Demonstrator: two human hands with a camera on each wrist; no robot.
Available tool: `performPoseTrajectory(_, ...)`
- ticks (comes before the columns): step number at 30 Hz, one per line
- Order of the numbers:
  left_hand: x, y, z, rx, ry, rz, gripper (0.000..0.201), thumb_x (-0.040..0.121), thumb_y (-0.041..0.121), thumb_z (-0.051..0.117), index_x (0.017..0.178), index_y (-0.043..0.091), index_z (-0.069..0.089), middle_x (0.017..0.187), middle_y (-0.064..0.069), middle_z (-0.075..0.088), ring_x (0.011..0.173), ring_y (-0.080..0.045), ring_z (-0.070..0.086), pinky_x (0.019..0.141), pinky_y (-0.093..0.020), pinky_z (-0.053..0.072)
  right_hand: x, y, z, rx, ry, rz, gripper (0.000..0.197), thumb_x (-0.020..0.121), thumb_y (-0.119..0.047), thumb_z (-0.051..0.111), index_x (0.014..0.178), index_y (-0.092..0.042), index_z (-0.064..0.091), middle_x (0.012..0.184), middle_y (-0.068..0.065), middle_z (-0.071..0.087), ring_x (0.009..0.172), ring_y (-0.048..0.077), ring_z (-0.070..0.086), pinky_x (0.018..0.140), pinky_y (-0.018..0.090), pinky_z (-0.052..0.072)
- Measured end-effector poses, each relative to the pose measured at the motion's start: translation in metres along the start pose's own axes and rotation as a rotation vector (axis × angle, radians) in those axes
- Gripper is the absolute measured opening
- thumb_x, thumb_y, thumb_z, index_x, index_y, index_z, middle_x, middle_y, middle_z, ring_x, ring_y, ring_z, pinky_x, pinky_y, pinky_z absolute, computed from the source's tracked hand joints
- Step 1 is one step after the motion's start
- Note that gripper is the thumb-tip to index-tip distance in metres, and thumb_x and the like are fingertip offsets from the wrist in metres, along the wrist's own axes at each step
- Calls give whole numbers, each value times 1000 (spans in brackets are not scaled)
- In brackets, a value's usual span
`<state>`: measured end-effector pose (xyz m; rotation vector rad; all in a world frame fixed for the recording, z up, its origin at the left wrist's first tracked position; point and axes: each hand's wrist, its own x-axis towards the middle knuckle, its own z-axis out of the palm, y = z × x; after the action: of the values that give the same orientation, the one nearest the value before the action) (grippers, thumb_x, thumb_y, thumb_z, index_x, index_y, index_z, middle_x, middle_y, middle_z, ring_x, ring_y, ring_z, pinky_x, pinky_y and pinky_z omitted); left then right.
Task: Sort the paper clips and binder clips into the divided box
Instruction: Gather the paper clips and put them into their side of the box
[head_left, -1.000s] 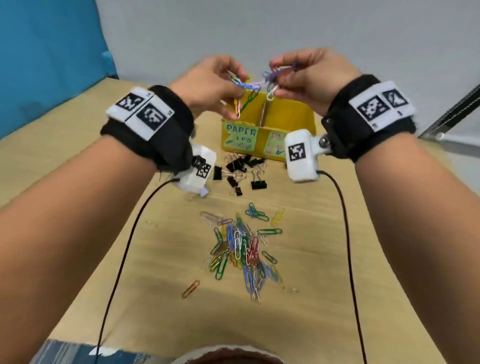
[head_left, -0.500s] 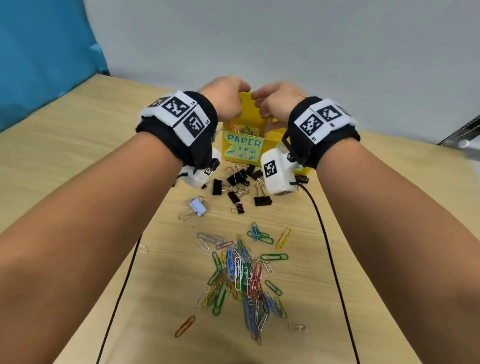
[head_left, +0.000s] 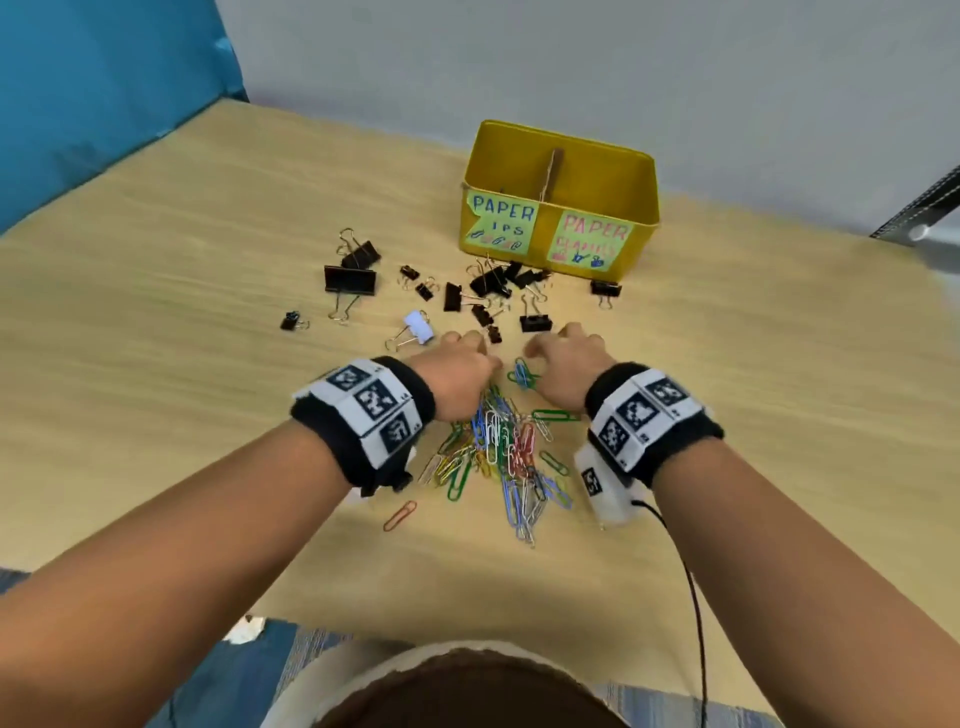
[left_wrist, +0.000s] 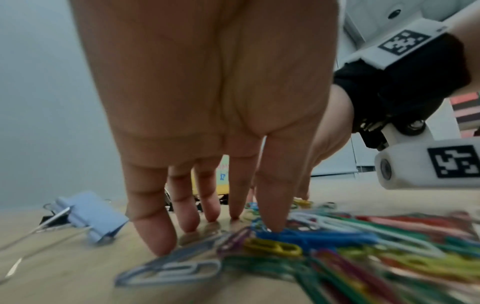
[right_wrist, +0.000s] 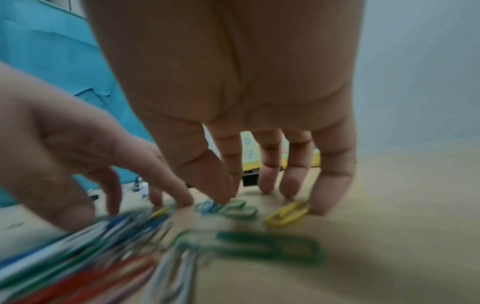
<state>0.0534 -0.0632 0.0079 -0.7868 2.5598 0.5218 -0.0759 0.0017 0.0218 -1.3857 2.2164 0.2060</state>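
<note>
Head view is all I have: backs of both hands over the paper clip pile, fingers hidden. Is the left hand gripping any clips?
Observer: No. In the left wrist view, the left hand has straight fingers, with the tips down on the table and nothing pinched.
Operator: Touching any clips?
Observer: Yes. The fingertip nearest the right hand rests on a blue paper clip at the pile's edge.
Operator: Right hand?
Observer: In the right wrist view, the right hand also has straight fingers, tips on the table. A yellow paper clip lies against its outermost fingertip. In your view the hand hides that clip.
</note>
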Motion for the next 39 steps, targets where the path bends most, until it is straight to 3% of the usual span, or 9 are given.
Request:
performPoseTrajectory(7, -44, -9, 24, -246, 153, -20, 53, 87, 1, 46, 137, 20, 44, 132, -9, 42, 127, -26, 38, 109, -41, 35, -37, -1, 34, 97, 7, -192, 45, 85, -6, 49, 127, -23, 51, 129, 10, 43, 123, 30, 40, 103, 36, 37)
performPoseTrajectory(10, -73, -49, 25, -296, 312, -195, 52, 85, -4, 50, 134, 15, 48, 131, -13, 42, 127, -31, 37, 108, -40, 34, -59, 20, 31, 223, 73, -125, 49, 83, -19, 61, 130, -22, 46, 128, 9, 44, 118, 25, 48, 100, 30, 40)
performPoseTrajectory(15, -93, -74, 25, -106, 203, -525, 49, 86, -9, 40, 133, 4, 37, 134, -25, 37, 128, -40, 34, 107, -48, 35, -79, 44, 38, 65, -45, 109, 59, 67, -23, 75, 119, -11, 49, 114, 12, 51, 88, 22, 46, 73, 23, 37)
performPoseTrajectory(21, -79, -33, 35, -160, 226, -341, 34, 87, -6, 42, 121, -3, 48, 121, -20, 50, 111, -31, 50, 95, -32, 42, -67, 14, 51, 137, 45, 25, 29, 78, -7, 62, 107, -4, 63, 112, 13, 64, 101, 27, 58, 73, 20, 39)
performPoseTrajectory(26, -77, -22, 37, -407, 175, -183, 29, 84, -4, 47, 103, 15, 57, 106, -4, 59, 92, -18, 53, 78, -23, 39, -56, 15, 32, 371, 76, 20, 23, 79, -2, 61, 101, -7, 65, 95, 8, 62, 83, 21, 55, 68, 23, 44)
performPoseTrajectory(29, -93, -33, 36, -405, 136, -189, 23, 80, 11, 65, 93, 22, 51, 93, 3, 58, 83, -13, 52, 72, -23, 38, -42, 31, 18, 305, 183, 61, 35, 84, -3, 52, 116, -11, 61, 117, 10, 57, 107, 24, 55, 89, 26, 44)
performPoseTrajectory(31, -102, -33, 37, -321, -6, -225, 29, 73, 26, 75, 93, 18, 55, 86, 5, 56, 78, -13, 52, 65, -23, 39, -33, 36, 16, 204, 164, 111, 43, 87, -5, 47, 129, -14, 53, 133, 12, 45, 124, 31, 45, 106, 35, 39)
performPoseTrajectory(34, -98, -21, 43, -203, -55, -221, 18, 79, 17, 68, 96, 11, 62, 95, -2, 62, 79, -16, 53, 59, -20, 39, -28, 28, 22, 130, 114, 145, 42, 90, -5, 42, 131, -9, 49, 135, 15, 39, 126, 36, 42, 107, 44, 38)
performPoseTrajectory(39, -74, 3, 45, -197, 50, -157, 19, 89, 3, 46, 99, 0, 63, 94, -11, 62, 83, -22, 56, 68, -26, 42, -39, 2, 38, 187, 84, -21, 38, 89, 1, 42, 124, -2, 55, 131, 18, 48, 119, 32, 50, 99, 31, 41)
